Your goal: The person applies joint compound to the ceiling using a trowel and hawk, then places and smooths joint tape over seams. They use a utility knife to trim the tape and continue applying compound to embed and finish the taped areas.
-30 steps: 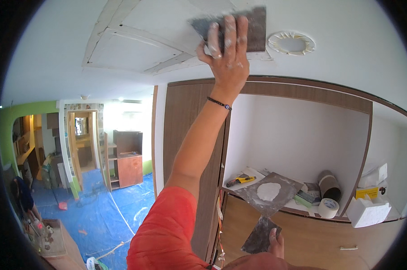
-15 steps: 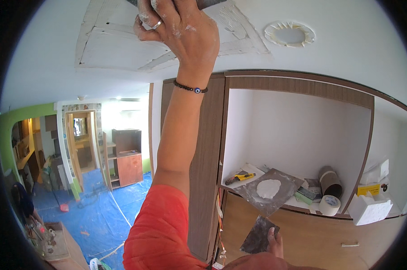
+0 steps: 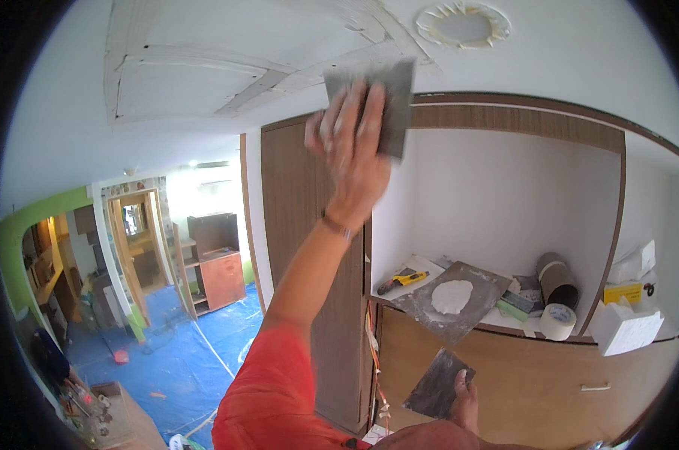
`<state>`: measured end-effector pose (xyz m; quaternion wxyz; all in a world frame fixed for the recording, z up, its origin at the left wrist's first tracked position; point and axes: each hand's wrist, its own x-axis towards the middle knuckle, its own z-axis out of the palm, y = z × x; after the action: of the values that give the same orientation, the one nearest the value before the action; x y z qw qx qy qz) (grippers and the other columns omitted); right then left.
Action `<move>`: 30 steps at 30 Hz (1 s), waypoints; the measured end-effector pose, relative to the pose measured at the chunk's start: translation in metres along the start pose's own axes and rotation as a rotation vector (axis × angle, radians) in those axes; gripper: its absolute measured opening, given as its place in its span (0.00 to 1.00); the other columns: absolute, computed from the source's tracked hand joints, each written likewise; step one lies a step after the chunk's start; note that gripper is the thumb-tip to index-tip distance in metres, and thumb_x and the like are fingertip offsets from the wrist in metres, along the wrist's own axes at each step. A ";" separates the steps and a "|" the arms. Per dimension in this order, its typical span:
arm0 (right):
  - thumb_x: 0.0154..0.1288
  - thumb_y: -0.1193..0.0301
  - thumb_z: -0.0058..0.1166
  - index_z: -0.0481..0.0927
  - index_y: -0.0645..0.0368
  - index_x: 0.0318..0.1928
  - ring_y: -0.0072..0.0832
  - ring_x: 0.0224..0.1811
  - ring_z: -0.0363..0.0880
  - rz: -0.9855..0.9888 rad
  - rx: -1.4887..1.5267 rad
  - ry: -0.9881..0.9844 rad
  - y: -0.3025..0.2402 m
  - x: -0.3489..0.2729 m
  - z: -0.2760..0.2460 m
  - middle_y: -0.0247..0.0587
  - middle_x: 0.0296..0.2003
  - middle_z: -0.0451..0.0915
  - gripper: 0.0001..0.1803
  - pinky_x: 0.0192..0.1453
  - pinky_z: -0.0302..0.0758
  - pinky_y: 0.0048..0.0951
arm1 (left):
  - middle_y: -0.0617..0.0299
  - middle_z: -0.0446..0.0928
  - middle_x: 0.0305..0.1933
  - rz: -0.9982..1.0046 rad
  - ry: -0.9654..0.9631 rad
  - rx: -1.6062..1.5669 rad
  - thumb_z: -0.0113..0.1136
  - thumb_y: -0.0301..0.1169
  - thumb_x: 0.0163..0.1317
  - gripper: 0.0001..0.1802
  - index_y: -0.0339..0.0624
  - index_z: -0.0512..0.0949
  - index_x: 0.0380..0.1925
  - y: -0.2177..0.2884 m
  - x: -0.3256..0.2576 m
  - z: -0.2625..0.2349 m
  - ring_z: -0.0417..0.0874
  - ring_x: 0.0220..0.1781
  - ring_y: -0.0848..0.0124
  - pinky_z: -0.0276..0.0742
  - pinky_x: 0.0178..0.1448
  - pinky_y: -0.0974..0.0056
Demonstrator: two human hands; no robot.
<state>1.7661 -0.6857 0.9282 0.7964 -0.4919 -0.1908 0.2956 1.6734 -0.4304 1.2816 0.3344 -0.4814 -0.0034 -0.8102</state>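
Note:
My left hand (image 3: 353, 139) is raised in the middle, fingers pressed flat over a square grey putty spreader (image 3: 393, 105). It is slightly blurred and appears apart from the white ceiling (image 3: 197, 90), where seams form a patched rectangle. Lower right, my right hand (image 3: 465, 401) grips a dark square plate (image 3: 433, 384), its thumb on top. Beyond that plate, a larger dark sheet (image 3: 474, 289) bears a white putty mound (image 3: 452, 297) and overhangs the shelf edge. Beside the sheet lies a yellow utility knife (image 3: 403, 282).
A dark wood cabinet (image 3: 309, 225) adjoins the open niche. On its shelf are a tape roll (image 3: 558, 322) and a grey roll (image 3: 555, 279). A white box (image 3: 630, 326) is at right. Cables (image 3: 374, 352) hang below the niche. Blue sheeting (image 3: 167, 360) covers the floor at left.
My left hand has come down and rightward from the ceiling patch, bringing the spreader into fuller view. My right hand still holds the dark plate. The whole view has shifted slightly.

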 end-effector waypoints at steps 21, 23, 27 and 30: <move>0.76 0.56 0.53 0.78 0.58 0.61 0.43 0.55 0.83 0.125 0.769 -0.176 0.025 0.037 0.019 0.43 0.54 0.84 0.22 0.63 0.79 0.47 | 0.52 0.63 0.77 -0.149 -1.350 -0.802 0.54 0.16 0.52 0.43 0.58 0.73 0.72 0.065 -0.234 -0.249 0.70 0.72 0.48 0.67 0.76 0.47; 0.76 0.52 0.53 0.75 0.55 0.66 0.39 0.60 0.80 -0.001 0.733 -0.172 0.016 0.040 0.018 0.40 0.59 0.81 0.27 0.67 0.75 0.48 | 0.48 0.66 0.74 -0.342 -1.311 -0.728 0.54 0.18 0.60 0.35 0.51 0.74 0.70 0.062 -0.234 -0.254 0.75 0.67 0.48 0.70 0.72 0.51; 0.79 0.49 0.49 0.70 0.55 0.72 0.38 0.68 0.74 -0.221 0.720 -0.079 -0.003 0.056 0.027 0.40 0.68 0.74 0.31 0.73 0.70 0.46 | 0.57 0.83 0.56 -1.571 -0.751 -0.609 0.54 0.36 0.79 0.18 0.35 0.76 0.59 0.096 -0.212 -0.255 0.84 0.54 0.61 0.78 0.62 0.58; 0.79 0.50 0.50 0.68 0.56 0.72 0.38 0.70 0.73 -0.269 0.837 -0.134 -0.016 0.063 0.036 0.42 0.69 0.73 0.32 0.74 0.70 0.45 | 0.60 0.82 0.55 -1.753 -0.437 -0.943 0.59 0.36 0.77 0.19 0.34 0.77 0.59 0.137 -0.183 -0.249 0.83 0.53 0.72 0.79 0.57 0.64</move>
<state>1.7971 -0.6254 0.9588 0.9442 -0.0777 -0.1682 0.2724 1.6119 -0.5197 0.9611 -0.6086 -0.5296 -0.0963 -0.5830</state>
